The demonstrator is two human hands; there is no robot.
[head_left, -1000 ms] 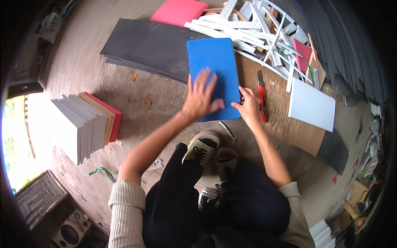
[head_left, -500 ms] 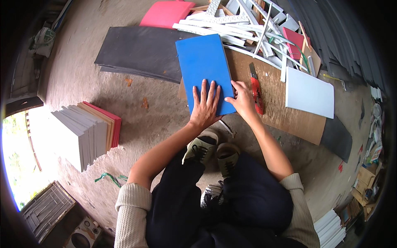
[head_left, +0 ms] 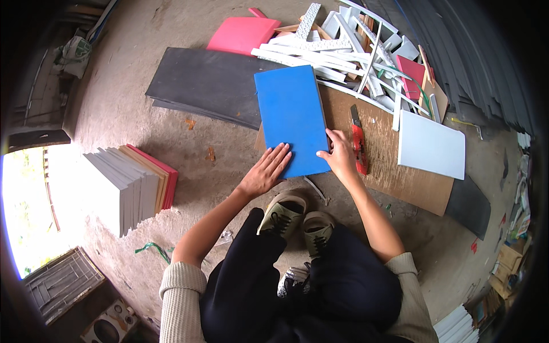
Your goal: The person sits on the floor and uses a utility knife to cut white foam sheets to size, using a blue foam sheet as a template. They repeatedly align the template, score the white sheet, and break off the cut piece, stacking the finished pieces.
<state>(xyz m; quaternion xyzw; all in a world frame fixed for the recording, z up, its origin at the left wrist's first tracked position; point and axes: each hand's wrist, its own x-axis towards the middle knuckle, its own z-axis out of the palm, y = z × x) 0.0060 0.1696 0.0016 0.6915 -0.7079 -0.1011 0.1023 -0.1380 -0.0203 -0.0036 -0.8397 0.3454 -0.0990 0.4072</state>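
A blue rectangular sheet (head_left: pixel 291 108), with a brown layer showing along its right edge, lies in front of me on a worn brown board (head_left: pixel 409 186). My left hand (head_left: pixel 266 170) rests with fingers stretched out over the sheet's near left edge. At the near right edge is my right hand (head_left: pixel 341 155), its thumb on top of the blue surface and its fingers against the side, closed on the edge. Just right of that hand, a red-handled cutter knife (head_left: pixel 358 143) lies on the board, blade pointing away from me.
Black sheets (head_left: pixel 206 83) and a pink sheet (head_left: pixel 243 35) lie beyond, beside a heap of white offcut strips (head_left: pixel 326 57). A white sheet (head_left: pixel 432 144) sits on the board's right side. To the left stands a stack of grey, tan and red sheets (head_left: pixel 134 186) on the concrete floor.
My left hand has slid from the middle of the blue sheet to its near left edge, fingers drawn together. The right hand stays at the right edge. The whole view has shifted slightly.
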